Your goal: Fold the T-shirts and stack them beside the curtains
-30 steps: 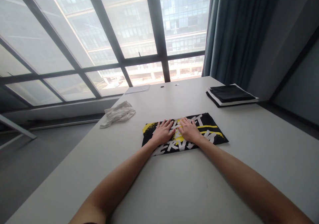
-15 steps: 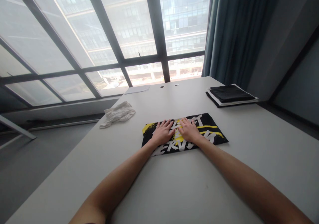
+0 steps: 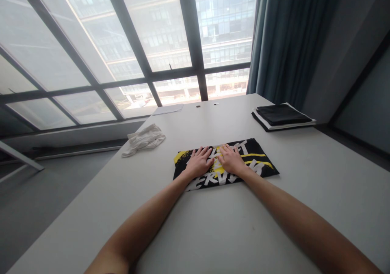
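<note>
A black folded garment, printed with white letters and yellow patches, lies flat on the white table. It looks like a T-shirt folded into a rough rectangle. My left hand rests palm down on its left half, fingers stretched and a little apart. On the garment's middle, just to the right, my right hand lies flat with its fingers extended. The two thumbs point toward each other with a narrow gap between them. Neither hand grips the cloth. Parts of the print are hidden under the hands.
To the right is a stack of folded black and white cloth. A crumpled white cloth lies near the table's left edge. Some flat white sheets are at the far edge by the window. A dark curtain hangs behind the stack.
</note>
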`<state>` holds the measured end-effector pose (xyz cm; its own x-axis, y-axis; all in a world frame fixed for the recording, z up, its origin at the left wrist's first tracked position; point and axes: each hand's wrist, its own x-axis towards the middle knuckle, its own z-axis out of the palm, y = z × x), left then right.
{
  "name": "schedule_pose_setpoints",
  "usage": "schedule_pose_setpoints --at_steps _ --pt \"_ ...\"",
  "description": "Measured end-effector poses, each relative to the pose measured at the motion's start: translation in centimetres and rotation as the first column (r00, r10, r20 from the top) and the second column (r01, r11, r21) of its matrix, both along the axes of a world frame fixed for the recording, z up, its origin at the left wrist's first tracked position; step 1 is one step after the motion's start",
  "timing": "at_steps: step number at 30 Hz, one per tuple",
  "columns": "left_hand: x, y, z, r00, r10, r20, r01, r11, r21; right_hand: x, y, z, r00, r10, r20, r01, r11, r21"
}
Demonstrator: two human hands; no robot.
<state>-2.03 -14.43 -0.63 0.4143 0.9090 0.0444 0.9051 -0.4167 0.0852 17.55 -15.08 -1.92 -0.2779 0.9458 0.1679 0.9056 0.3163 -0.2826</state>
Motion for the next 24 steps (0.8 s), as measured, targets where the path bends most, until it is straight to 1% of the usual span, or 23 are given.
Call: schedule_pose_setpoints --at_steps 12,24 --pt "0.10 -0.07 0.16 1.000 -0.001 0.003 0.001 1.000 0.000 0.04 0.09 -0.11 1.000 0.003 0.003 -0.003 1.000 0.019" --pt "-0.04 0.08 -0.11 1.000 -0.004 0.000 0.004 1.000 0.004 0.04 0.01 -0.03 1.000 0.001 0.009 -0.001 1.000 -0.009"
